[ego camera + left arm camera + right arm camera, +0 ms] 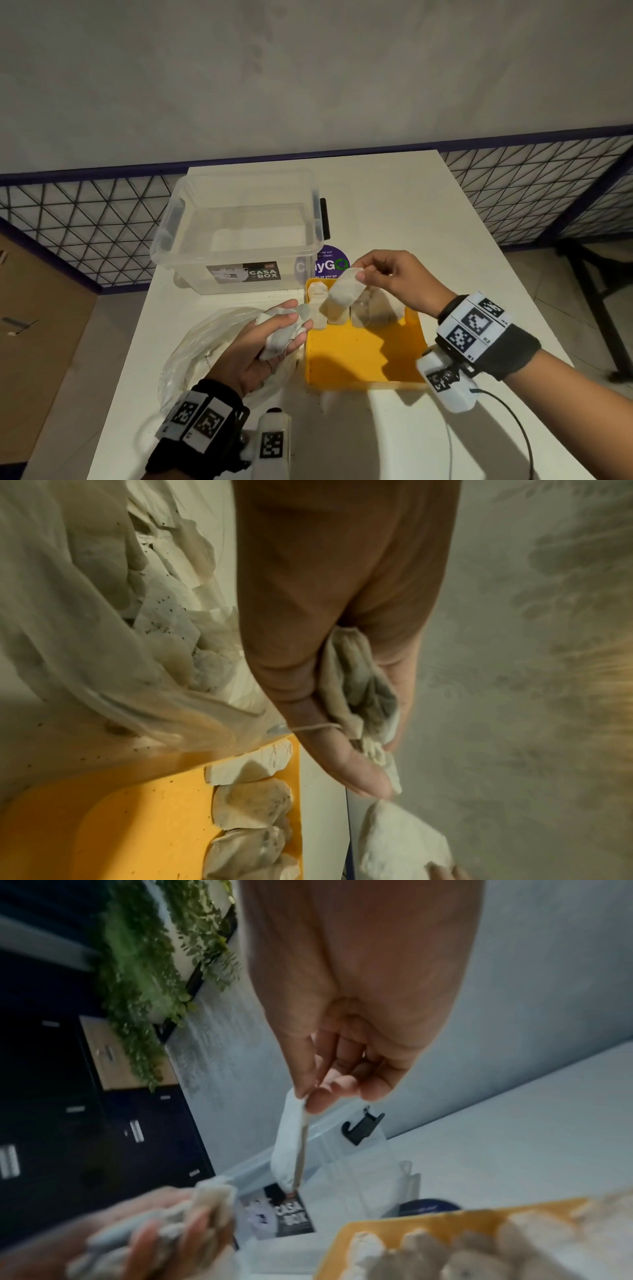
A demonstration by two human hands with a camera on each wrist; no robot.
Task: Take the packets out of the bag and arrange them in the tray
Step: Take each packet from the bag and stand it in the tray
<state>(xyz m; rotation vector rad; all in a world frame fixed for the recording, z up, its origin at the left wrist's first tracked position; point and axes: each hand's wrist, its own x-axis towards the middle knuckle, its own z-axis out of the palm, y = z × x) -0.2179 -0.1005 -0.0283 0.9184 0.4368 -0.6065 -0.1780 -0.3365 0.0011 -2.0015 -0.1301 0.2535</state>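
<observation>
My right hand [371,270] pinches one white tea-bag packet [342,291] by its top edge, and it hangs above the far end of the yellow tray [363,356]. The same packet [291,1139] dangles from thumb and forefinger in the right wrist view. Three packets [253,810] lie in a row along the tray's far wall [103,818]. My left hand [274,334] grips a bunch of packets [284,334] just left of the tray, over the clear plastic bag [202,346]. More packets [164,610] show inside the bag [68,615].
A clear lidless storage box [239,233] labelled CASA BOX stands behind the bag and tray. A purple round sticker [329,263] lies on the white table [445,240]. Wire-mesh railing runs behind the table; the table's right edge drops to the floor.
</observation>
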